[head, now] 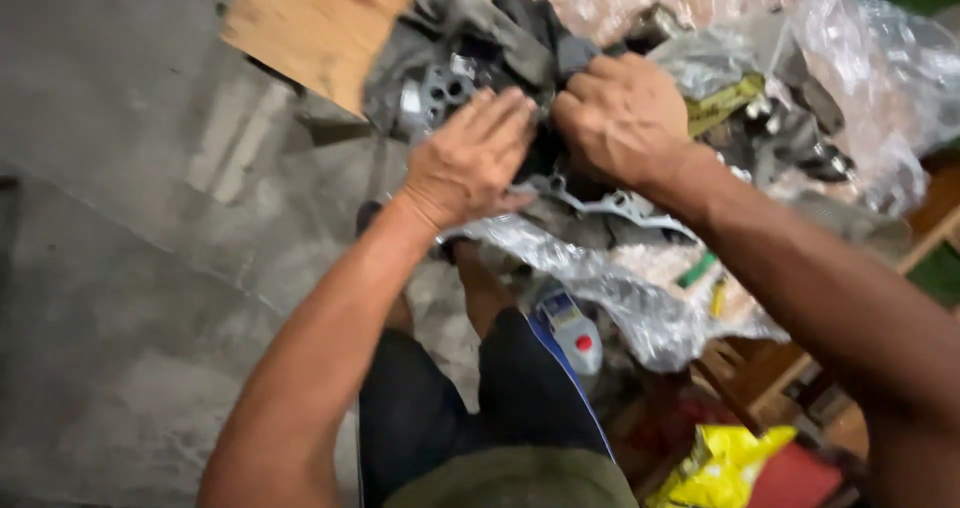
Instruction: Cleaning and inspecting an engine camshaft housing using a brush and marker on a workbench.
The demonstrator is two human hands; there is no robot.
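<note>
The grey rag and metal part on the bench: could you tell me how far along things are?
Done: the metal part lies on clear plastic sheeting. In hand: the left hand presses flat and the right hand grips the grey rag over it. Left: part of the metal part remains uncovered.

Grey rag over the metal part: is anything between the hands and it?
No. The left hand lies flat on the grey rag, and the right hand grips its cloth beside the metal part.

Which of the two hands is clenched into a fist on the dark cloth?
The right hand: its fingers are curled tight, bunching the dark cloth. The left hand lies flat with fingers stretched out, beside the grey metal part.
</note>
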